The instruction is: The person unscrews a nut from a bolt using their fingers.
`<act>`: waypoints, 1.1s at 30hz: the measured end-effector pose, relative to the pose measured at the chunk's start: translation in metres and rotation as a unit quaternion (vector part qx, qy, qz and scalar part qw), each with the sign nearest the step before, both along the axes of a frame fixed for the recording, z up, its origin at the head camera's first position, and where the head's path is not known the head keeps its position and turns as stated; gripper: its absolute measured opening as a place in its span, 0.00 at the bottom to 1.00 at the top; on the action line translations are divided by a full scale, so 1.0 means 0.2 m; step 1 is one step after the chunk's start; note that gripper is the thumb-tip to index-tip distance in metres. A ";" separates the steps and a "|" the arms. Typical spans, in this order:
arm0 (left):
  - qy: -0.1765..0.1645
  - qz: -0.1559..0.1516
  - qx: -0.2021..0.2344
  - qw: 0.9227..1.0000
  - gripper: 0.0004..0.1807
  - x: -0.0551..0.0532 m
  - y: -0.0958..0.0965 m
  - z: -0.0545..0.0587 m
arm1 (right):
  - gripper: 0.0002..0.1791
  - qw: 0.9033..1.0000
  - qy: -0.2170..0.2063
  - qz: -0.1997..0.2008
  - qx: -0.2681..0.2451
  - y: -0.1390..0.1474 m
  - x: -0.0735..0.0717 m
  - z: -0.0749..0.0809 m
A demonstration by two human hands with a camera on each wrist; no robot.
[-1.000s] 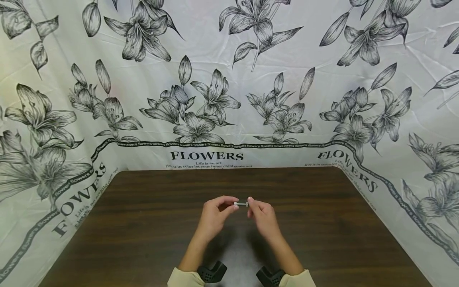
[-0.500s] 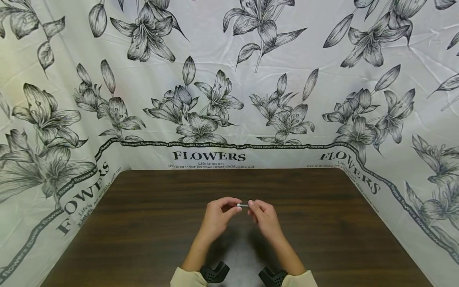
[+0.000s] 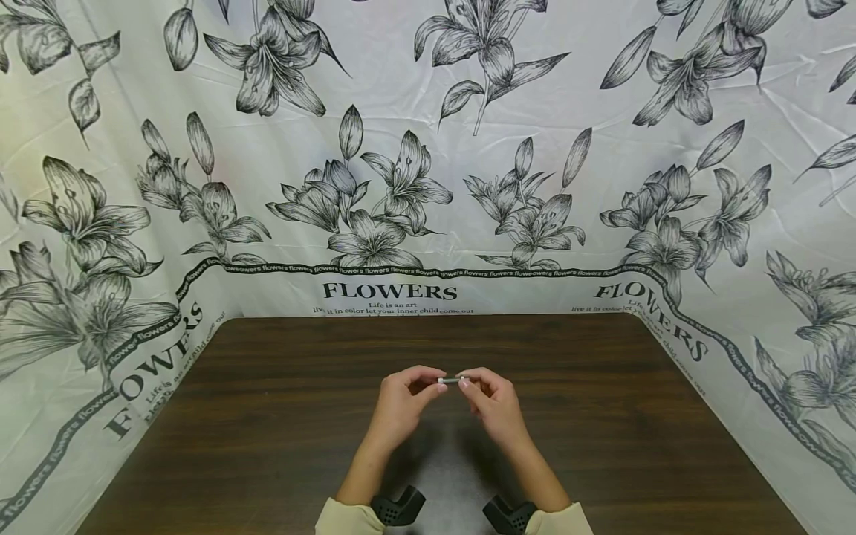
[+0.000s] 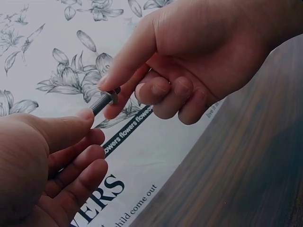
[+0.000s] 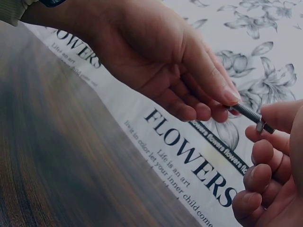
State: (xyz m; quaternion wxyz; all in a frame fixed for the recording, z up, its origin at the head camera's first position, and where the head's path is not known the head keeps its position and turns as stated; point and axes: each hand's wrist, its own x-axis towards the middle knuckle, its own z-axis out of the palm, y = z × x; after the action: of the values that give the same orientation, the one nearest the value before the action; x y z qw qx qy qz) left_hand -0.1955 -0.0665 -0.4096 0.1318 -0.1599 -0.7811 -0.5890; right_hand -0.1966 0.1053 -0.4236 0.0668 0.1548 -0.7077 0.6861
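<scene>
Above the table, a grey threaded bolt (image 4: pixel 100 103) is held by one end between the thumb and fingers of my left hand (image 3: pixel 397 405). That end is mostly hidden by the fingertips. A small metal nut (image 5: pixel 260 126) sits on the bolt close to its far end. My right hand (image 3: pixel 496 405) has its thumb and index finger on either side of the nut and pinches it. Its other fingers are curled beneath, as the left wrist view shows. Only a short stretch of thread is visible between the two hands.
A dark wood-grain table (image 3: pixel 267 446) lies below the hands. White cloth (image 3: pixel 508 200) printed with black flowers and lettering hangs round its back and sides. Black wrist devices (image 3: pixel 399 507) sit at both wrists, beside pale yellow sleeves (image 3: pixel 348 518).
The right thumb and index finger have shifted about the nut, the thumb now lower and the index further forward. My left hand keeps its hold on the bolt, almost in place.
</scene>
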 end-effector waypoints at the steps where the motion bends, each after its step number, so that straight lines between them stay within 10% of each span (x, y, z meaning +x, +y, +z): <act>1: 0.000 0.001 0.000 1.000 0.07 0.00 0.00 0.00 | 0.06 1.000 0.004 0.003 0.000 0.00 0.00 0.00; 24: -0.006 -0.007 -0.009 1.000 0.07 0.00 -0.03 0.01 | 0.10 0.996 0.086 0.006 0.010 0.01 0.00 -0.03; 33: -0.002 -0.008 -0.005 1.000 0.07 -0.11 -0.06 -0.17 | 0.09 0.999 0.010 -0.031 -0.027 0.01 -0.01 -0.01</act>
State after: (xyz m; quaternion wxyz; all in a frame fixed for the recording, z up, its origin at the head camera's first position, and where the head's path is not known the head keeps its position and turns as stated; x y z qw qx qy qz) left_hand -0.2184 -0.0779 -0.4443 0.1248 -0.1662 -0.7827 -0.5866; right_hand -0.1979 0.1066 -0.4260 0.0994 0.1378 -0.6923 0.7013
